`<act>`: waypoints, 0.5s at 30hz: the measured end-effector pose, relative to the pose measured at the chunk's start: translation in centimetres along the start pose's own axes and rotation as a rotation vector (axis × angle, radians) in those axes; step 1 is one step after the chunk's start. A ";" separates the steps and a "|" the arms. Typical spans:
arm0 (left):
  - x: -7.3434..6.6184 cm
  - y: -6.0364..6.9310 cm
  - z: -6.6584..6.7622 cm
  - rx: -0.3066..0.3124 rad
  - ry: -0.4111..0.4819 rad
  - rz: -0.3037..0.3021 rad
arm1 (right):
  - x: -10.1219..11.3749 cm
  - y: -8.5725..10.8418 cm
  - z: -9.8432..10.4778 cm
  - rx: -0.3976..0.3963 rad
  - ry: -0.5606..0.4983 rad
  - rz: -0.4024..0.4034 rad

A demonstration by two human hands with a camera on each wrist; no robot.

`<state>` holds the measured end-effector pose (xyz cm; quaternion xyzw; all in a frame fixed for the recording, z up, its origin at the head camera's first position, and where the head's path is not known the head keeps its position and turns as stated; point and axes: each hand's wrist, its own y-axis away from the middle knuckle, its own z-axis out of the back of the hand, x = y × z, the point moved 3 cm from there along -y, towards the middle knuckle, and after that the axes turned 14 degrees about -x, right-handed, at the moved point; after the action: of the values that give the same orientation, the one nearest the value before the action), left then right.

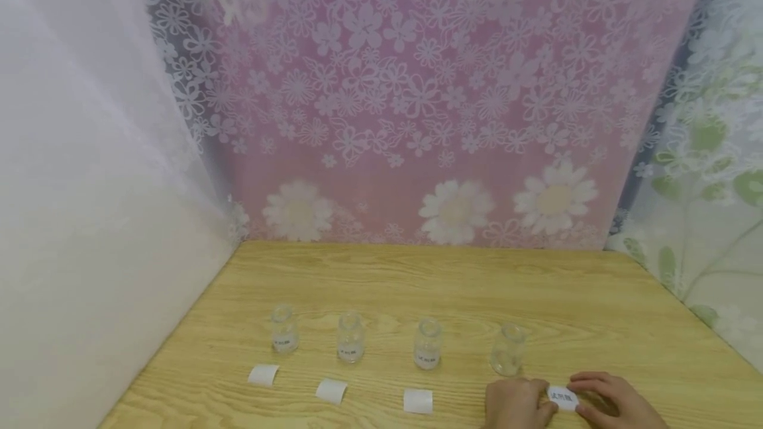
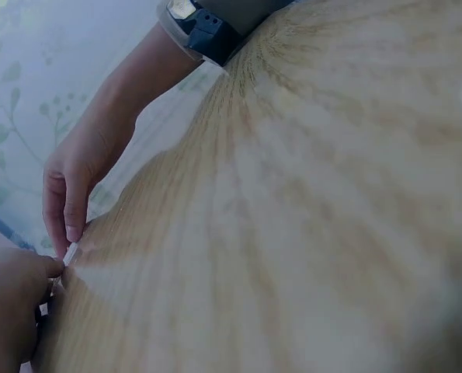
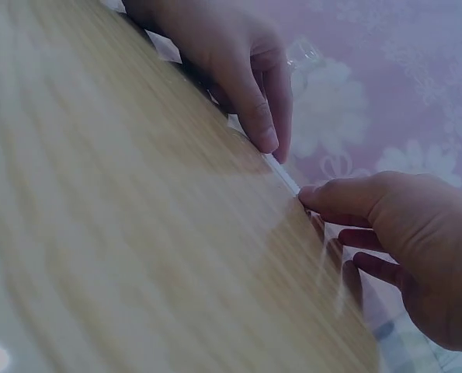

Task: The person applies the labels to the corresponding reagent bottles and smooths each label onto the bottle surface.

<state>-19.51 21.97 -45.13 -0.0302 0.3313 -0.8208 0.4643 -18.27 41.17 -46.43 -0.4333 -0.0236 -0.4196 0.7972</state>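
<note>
A small white label (image 1: 563,398) with dark printed characters lies low at the table's front right. My left hand (image 1: 517,405) pinches its left edge and my right hand (image 1: 618,402) pinches its right edge. In the right wrist view the label (image 3: 282,174) appears edge-on, a thin white strip between both hands' fingertips. Just behind my left hand stands a clear glass bottle (image 1: 508,351) with no label visible on it. Three similar bottles, the nearest one (image 1: 428,345) included, stand in a row to the left, each bearing a white printed label.
Three blank white paper pieces (image 1: 418,401) lie in front of the labelled bottles, slightly curled. The wood-grain table (image 1: 381,283) meets a pink flowered curtain (image 1: 381,118) at the back. Pale cloth hangs along the left (image 1: 89,184) and right (image 1: 715,151) sides.
</note>
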 end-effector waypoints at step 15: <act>1.2 0.3 0.0 0.092 -0.022 0.052 | 1.2 -0.6 -1.6 -0.051 -0.007 0.104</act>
<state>-19.95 20.87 -45.61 -0.0094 0.2887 -0.8225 0.4900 -18.40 39.07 -46.49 -0.4555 0.0068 -0.3765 0.8066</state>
